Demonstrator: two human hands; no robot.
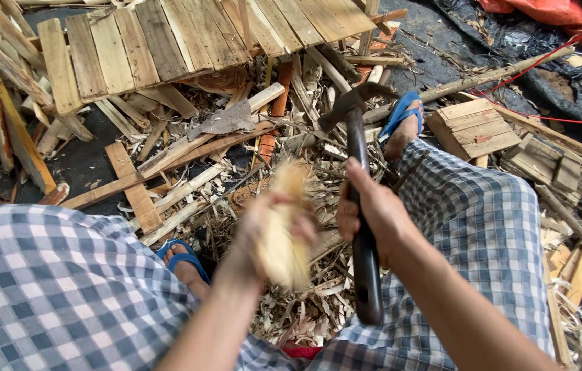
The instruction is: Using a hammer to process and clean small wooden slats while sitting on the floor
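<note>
Between the checked knees, the left hand point(263, 227) grasps a pale, blurred piece of wood point(281, 237) upright over the shavings. At its three o'clock, just beside it, the right hand point(373, 209) clenches a dark hammer point(358, 172), its head pointing to twelve o'clock above the scrap planks point(167, 161).

Site is an informal outdoor woodworking yard. Evidence: dark ground point(85, 161) littered with wood shavings point(305, 309) and split offcuts point(167, 154), a slatted pallet panel point(167, 41), small crate pieces point(476, 127), and black plastic sheeting point(511, 34) alongside.
</note>
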